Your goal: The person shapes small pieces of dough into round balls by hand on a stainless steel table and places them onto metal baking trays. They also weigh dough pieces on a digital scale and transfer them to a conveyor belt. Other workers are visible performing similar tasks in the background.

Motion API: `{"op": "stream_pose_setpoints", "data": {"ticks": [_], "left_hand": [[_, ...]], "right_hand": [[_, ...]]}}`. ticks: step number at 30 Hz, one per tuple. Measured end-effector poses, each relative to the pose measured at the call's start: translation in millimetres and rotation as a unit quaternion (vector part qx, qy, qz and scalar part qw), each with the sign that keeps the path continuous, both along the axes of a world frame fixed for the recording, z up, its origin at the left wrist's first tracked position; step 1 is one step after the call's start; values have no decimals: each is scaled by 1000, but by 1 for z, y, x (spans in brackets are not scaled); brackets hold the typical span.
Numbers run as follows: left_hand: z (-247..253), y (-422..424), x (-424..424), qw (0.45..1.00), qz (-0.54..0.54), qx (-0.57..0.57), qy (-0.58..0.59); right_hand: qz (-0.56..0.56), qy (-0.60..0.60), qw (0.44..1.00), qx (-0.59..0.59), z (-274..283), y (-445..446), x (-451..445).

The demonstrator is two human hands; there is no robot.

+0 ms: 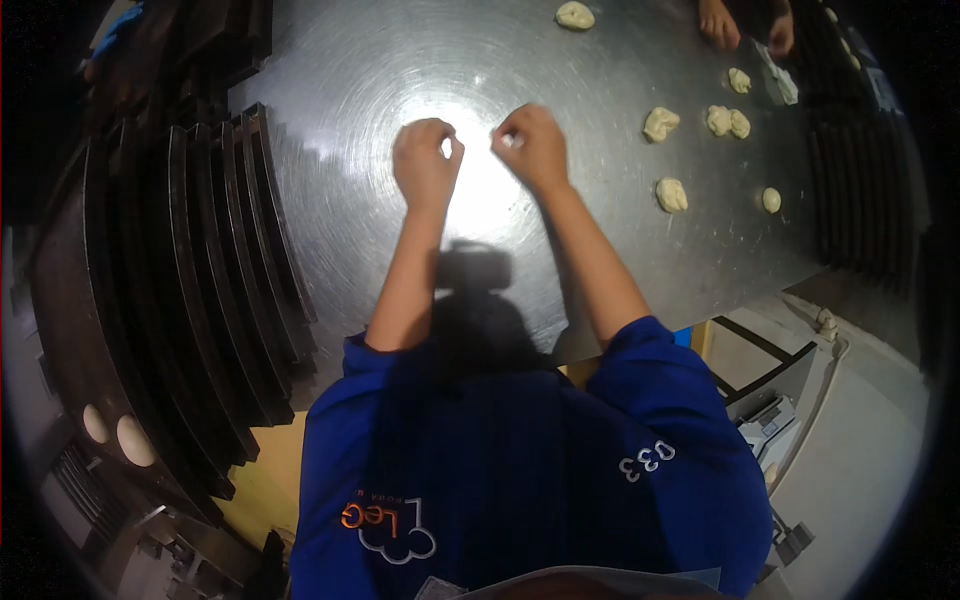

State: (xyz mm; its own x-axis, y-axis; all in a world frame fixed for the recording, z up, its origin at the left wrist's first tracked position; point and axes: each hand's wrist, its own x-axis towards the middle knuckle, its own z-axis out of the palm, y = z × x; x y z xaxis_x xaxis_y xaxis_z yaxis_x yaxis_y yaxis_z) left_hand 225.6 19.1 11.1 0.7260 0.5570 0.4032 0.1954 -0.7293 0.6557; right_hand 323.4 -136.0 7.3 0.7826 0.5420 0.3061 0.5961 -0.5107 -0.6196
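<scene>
Both my hands are over the steel tabletop [360, 277], in the glare of a light. My left hand [426, 165] has its fingers curled, thumb tip against them. A short gap away, my right hand [536, 150] is curled the same way, slightly blurred. Nothing shows in either hand. Rough dough pieces lie to the right: one piece [661, 124] nearest my right hand, another [671, 195] below it, and two touching lumps [729, 121] farther over. A smoother dough ball [772, 200] is near the right side, and a dough piece [575, 15] is at the far edge.
Dark metal trays [225, 262] overlap along the left, with two dough balls [136, 441] on the outermost. More trays [862, 195] stand at right. At upper right are another person's hands [720, 26], near a whitish limp item [781, 79] and a small dough piece [739, 80].
</scene>
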Motion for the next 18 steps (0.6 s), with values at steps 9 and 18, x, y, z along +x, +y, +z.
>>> {"op": "stream_pose_setpoints", "data": {"ticks": [9,18], "left_hand": [[47,3,-76,974,-27,-95,203],[20,-8,-53,940,-75,20,332]], "right_hand": [[-11,100,995,5,25,-93,-23],[138,0,957,-254,38,-46,-6]]}}
